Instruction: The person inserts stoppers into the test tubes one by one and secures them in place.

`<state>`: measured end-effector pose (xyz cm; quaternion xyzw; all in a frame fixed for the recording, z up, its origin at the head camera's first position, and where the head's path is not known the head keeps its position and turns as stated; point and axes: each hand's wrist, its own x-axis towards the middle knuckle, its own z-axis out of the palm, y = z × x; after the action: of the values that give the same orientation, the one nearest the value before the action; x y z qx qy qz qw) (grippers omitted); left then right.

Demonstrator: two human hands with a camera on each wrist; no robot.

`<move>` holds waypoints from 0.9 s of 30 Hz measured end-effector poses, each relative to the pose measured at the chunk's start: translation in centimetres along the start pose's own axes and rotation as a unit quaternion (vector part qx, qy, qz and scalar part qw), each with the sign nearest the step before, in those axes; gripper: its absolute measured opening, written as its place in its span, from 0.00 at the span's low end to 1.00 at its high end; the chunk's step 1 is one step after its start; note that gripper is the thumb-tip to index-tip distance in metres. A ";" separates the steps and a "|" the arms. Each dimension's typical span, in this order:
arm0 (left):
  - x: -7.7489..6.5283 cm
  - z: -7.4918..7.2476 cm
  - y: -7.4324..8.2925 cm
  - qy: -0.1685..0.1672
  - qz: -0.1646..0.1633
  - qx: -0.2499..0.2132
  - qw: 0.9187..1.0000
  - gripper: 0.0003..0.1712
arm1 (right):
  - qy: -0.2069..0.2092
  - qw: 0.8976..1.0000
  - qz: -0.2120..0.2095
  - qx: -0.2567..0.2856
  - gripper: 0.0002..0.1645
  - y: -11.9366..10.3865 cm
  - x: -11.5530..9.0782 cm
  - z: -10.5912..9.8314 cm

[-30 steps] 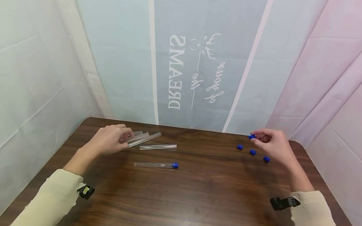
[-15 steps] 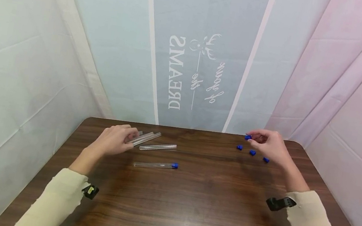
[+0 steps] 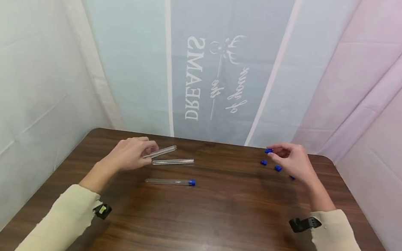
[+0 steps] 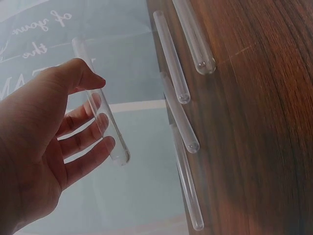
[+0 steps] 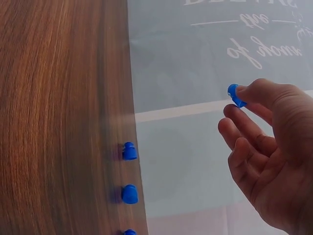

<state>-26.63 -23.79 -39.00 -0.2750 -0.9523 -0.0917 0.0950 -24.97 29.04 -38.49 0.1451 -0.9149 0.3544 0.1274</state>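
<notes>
My left hand (image 3: 131,153) pinches a clear test tube (image 4: 108,125) between thumb and fingers, its rounded end pointing down in the left wrist view. Several more test tubes lie on the table beside it, among them an uncapped one (image 3: 173,162); the left hand hides some of them in the head view. Nearer the front lies a test tube with a blue stopper (image 3: 192,182) in its end. At the right, my right hand (image 3: 295,160) holds a small blue stopper (image 5: 234,95) at the tips of thumb and forefinger. Below that hand sit loose stoppers (image 5: 129,194) in a row.
The brown wooden table (image 3: 200,234) reaches back to a hanging grey-blue cloth (image 3: 229,17) with white lettering. Pale cloth walls (image 3: 18,72) stand on both sides. A black camera strap (image 3: 304,224) sits on the right sleeve.
The left hand has lifted a test tube and shifted slightly right. My right hand has drifted left with its blue stopper. The capped tube stays on the table.
</notes>
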 end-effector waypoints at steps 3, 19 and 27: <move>0.1 0.2 0.3 0.006 0.002 -0.003 1.000 0.14 | -0.004 1.000 -0.006 0.002 0.14 -0.2 0.1 0.1; 0.5 0.6 1.4 0.017 0.024 -0.009 1.000 0.14 | -0.024 0.999 0.006 0.031 0.12 -0.6 0.8 1.4; 1.2 0.3 2.5 0.007 0.025 -0.019 0.999 0.15 | -0.034 0.998 -0.006 0.055 0.12 -1.1 1.1 1.6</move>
<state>-26.26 -21.04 -38.69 -0.2997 -0.9426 -0.1091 0.0986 -25.82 26.99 -38.56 0.1691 -0.8972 0.3979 0.0901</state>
